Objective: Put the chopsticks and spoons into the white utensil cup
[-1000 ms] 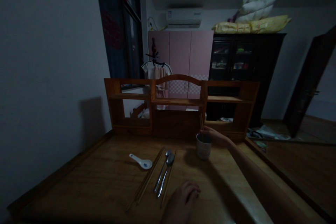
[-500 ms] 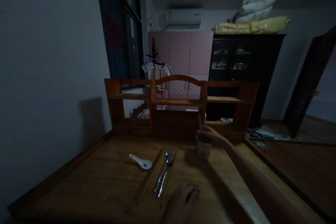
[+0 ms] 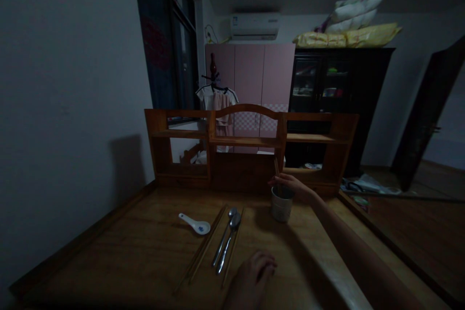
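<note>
My right hand (image 3: 286,181) pinches wooden chopsticks (image 3: 276,168) above a light-coloured cup (image 3: 281,208). They stand nearly upright, with their lower ends inside the cup. My left hand (image 3: 254,271) rests on the table, empty, its fingers loosely curved and the thumb apart from them. Just left of it lies a single chopstick (image 3: 232,249). Beside that are two metal spoons (image 3: 225,247), side by side with their bowls pointing away from me. Farther left, several chopsticks (image 3: 203,252) lie at a slant. A white soup spoon (image 3: 196,225) sits left of them.
The wooden table (image 3: 119,261) has a low shelf unit (image 3: 247,141) along its back edge. A wall (image 3: 72,131) borders the left side, and a raised edge (image 3: 392,247) runs along the right. Beyond stand a pink wardrobe (image 3: 249,72) and a dark cabinet (image 3: 343,77).
The chopsticks in my right hand show slightly lower inside the cup, and the hand has shifted a little. My left hand and the utensils on the table stay put.
</note>
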The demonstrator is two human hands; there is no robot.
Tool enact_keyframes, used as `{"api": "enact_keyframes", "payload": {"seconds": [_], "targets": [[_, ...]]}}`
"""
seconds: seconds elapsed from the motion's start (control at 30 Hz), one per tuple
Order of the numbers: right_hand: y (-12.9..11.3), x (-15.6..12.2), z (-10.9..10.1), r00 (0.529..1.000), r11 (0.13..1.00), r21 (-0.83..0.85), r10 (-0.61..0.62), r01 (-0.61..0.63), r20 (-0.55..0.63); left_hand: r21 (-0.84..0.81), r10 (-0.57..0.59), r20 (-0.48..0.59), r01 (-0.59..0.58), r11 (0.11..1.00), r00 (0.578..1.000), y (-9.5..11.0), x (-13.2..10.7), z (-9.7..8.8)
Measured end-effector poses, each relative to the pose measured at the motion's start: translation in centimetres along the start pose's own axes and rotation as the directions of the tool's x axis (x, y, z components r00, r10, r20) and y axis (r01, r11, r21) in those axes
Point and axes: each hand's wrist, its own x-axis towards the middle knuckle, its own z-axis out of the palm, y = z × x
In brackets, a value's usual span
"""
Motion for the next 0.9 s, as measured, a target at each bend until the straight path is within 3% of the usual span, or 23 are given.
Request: {"api": "enact_keyframes", "payload": {"seconds": [0.53,0.9], "targets": [[1.3,0.7,-0.6,1.000,0.976,0.217,-0.020,0.021,-0.004,0.003,-0.006,0.007,0.006,1.000,1.000,0.1,0.0,-0.1],[1.4,0.8,-0.6,1.000,0.969,0.247,-0.005,0.005,0.002,0.003,-0.010,-0.001,0.010,1.000,1.000,0.4,0.0,-0.2]]}}
